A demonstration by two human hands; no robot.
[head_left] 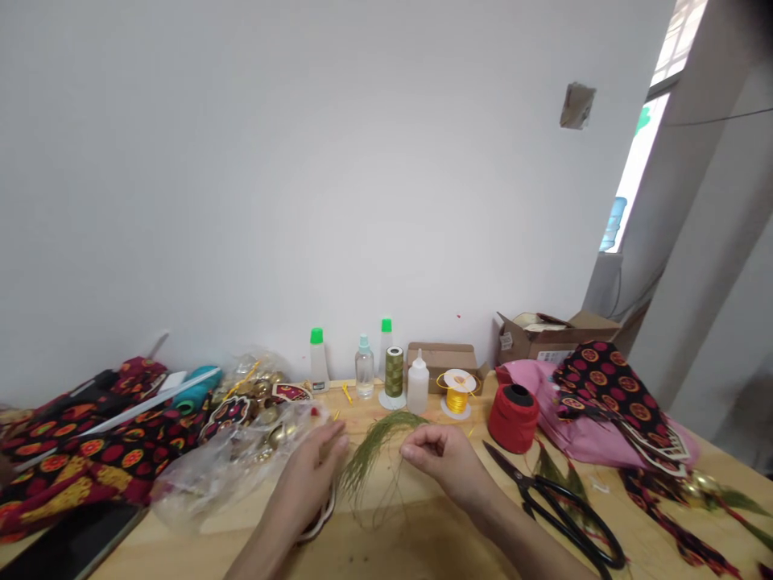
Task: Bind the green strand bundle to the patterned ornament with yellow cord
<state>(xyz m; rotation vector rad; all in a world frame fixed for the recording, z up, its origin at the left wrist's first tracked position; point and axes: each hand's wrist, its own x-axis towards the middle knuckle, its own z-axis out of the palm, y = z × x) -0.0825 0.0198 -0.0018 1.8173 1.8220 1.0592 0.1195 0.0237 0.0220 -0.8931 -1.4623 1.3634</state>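
My left hand [314, 475] rests on the wooden table [423, 540] with its fingers curled around a bundle of thin green threads [378, 447] and over a pale ring-shaped piece [319, 519] that shows beneath the palm. My right hand [444, 459] pinches the other end of the green threads between thumb and fingertips. The threads arc between both hands and fan down onto the table. A green thread spool [394, 374] stands just behind them.
Black scissors [559, 503] lie right of my right arm, beside a red thread spool [513, 416]. Glue bottles [318, 360], a yellow cord reel [457, 392] and cardboard boxes [552, 337] line the wall. Patterned fabric [78, 451] and a plastic bag [229, 463] fill the left side.
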